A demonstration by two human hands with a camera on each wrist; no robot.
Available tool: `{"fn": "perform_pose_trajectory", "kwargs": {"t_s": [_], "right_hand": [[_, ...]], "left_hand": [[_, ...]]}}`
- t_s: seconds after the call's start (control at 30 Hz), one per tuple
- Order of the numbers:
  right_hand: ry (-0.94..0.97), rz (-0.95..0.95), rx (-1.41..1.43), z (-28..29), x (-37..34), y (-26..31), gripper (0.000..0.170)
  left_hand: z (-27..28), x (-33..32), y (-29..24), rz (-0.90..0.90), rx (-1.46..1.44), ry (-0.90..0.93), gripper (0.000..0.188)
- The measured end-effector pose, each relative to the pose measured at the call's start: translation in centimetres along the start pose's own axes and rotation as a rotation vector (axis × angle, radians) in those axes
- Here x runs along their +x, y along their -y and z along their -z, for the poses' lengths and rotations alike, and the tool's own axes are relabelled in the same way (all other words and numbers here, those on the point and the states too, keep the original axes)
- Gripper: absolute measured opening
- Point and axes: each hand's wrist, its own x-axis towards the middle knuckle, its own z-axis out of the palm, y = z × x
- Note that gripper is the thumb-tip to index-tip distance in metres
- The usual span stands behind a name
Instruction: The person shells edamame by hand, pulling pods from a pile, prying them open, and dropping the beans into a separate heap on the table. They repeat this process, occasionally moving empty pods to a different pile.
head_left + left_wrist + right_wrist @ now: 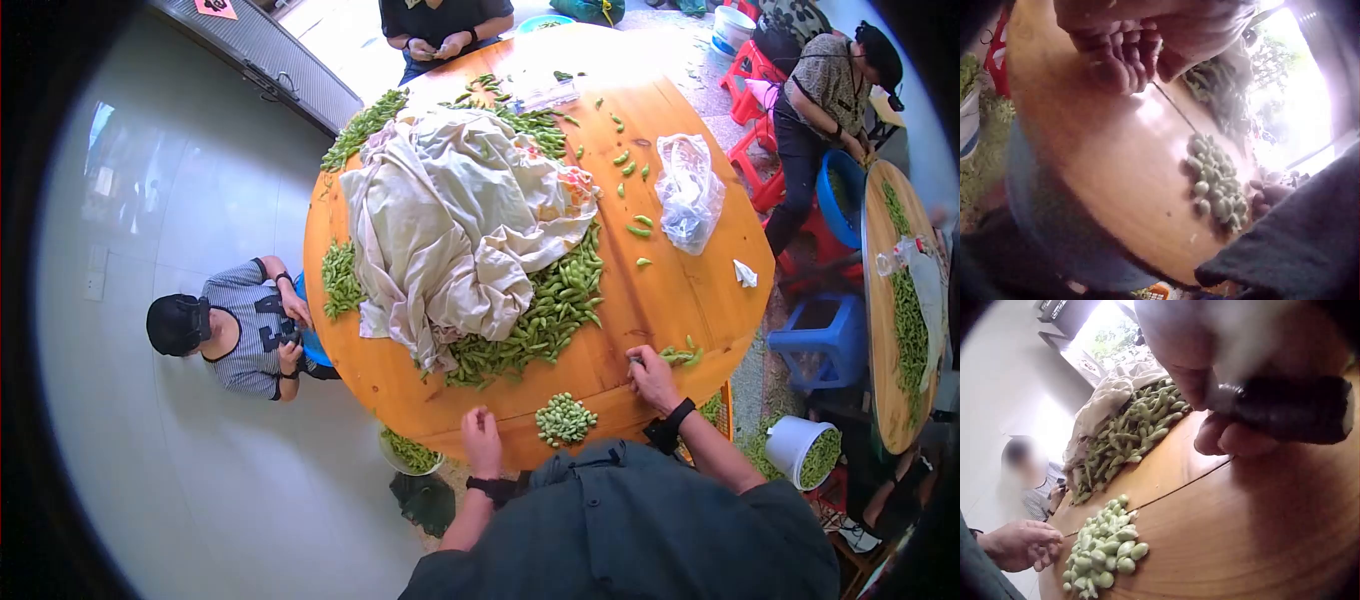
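Note:
My left hand (482,440) hovers by the table's near edge, left of a small pile of shelled green beans (566,419). Its fingers are loosely curled, and nothing shows between them. My right hand (655,382), to the right of the pile, grips a short black cylinder (1297,409) with a pale end, thumb and fingers around it; its kind cannot be told. A few green pods (682,356) lie just beside that hand. Beyond both hands, a heap of bean pods (555,318) spreads from under a crumpled pale cloth (440,220).
The round wooden table (690,300) also bears a clear plastic bag (688,195), a crumpled tissue (745,273) and scattered pods. People work at the left, far side and right. A blue stool (820,340) and a white bucket of pods (800,450) stand at the right.

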Motion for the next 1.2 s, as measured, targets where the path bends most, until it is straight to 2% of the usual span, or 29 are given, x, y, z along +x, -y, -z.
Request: {"fn": "perform_pose_trajectory", "kwargs": {"t_s": [0.03,0.1,0.13,0.2,0.3,0.37,0.43,0.5,0.63,0.7,0.87,0.93,0.97,1.03,1.07,1.1,1.17,1.2], "right_hand": [[-0.001,0.001,-0.002,0.3,0.3,-0.9,0.022],[-0.066,0.161,-0.113,0.6,0.8,-2.0,0.021],[-0.067,0.166,-0.147,0.6,0.1,-0.5,0.018],[-0.036,0.223,-0.208,0.2,-0.5,-0.3,0.017],[0.023,0.279,-0.299,-0.4,-1.9,2.3,0.015],[0.175,0.224,-0.326,-0.6,-2.0,2.7,0.013],[0.201,0.227,-0.344,-0.6,-1.6,2.2,0.014],[0.25,0.303,-0.507,-0.7,-0.8,1.0,0.017],[0.215,0.285,-0.487,-1.1,-0.2,-0.3,0.018],[0.153,0.364,-0.524,-1.5,0.1,-1.5,0.013],[0.161,0.342,-0.513,-1.4,0.0,-1.4,0.016],[0.147,0.344,-0.482,-1.4,-0.2,-1.3,0.017],[0.144,0.338,-0.47,-1.5,-0.2,-1.5,0.017],[0.136,0.335,-0.455,-1.6,-0.1,-2.0,0.017],[0.144,0.341,-0.463,-1.6,0.1,-2.3,0.018],[0.152,0.346,-0.471,-1.7,0.2,-2.5,0.018],[0.151,0.36,-0.52,-1.7,0.3,-2.5,0.019],[0.156,0.368,-0.571,-1.7,0.2,-2.3,0.02]], "left_hand": [[0.1,1.1,-1.1,0.0,-0.002,0.0,0.018],[0.0,3.3,-2.8,-0.108,0.098,-0.035,0.019],[-0.1,4.3,-3.1,-0.108,0.094,-0.036,0.019],[-0.5,5.5,-3.3,-0.225,0.406,-0.003,0.023],[-1.0,5.9,-2.9,-0.162,0.436,0.022,0.024],[-1.1,5.6,-2.6,-0.164,0.421,0.007,0.023],[-0.9,5.1,-2.0,-0.162,0.416,-0.01,0.022],[-1.0,5.1,-1.0,-0.191,0.355,0.016,0.02],[-0.9,5.2,0.1,-0.225,0.266,0.003,0.019],[-0.6,5.4,0.0,-0.183,0.247,0.067,0.019],[-0.6,4.6,0.2,-0.3,0.203,0.044,0.018],[-0.7,3.7,-0.9,0.001,0.064,0.091,0.017],[-1.0,3.3,-1.5,-0.013,0.061,0.093,0.017],[-1.9,2.3,-2.5,0.064,-0.172,0.265,0.017],[-2.7,2.1,-2.4,0.045,-0.235,0.316,0.019],[-3.2,2.0,-3.3,0.039,-0.235,0.317,0.019],[-4.4,2.1,-5.8,0.141,-0.434,0.46,0.023],[-5.2,2.5,-5.9,0.126,-0.409,0.497,0.024]]}}
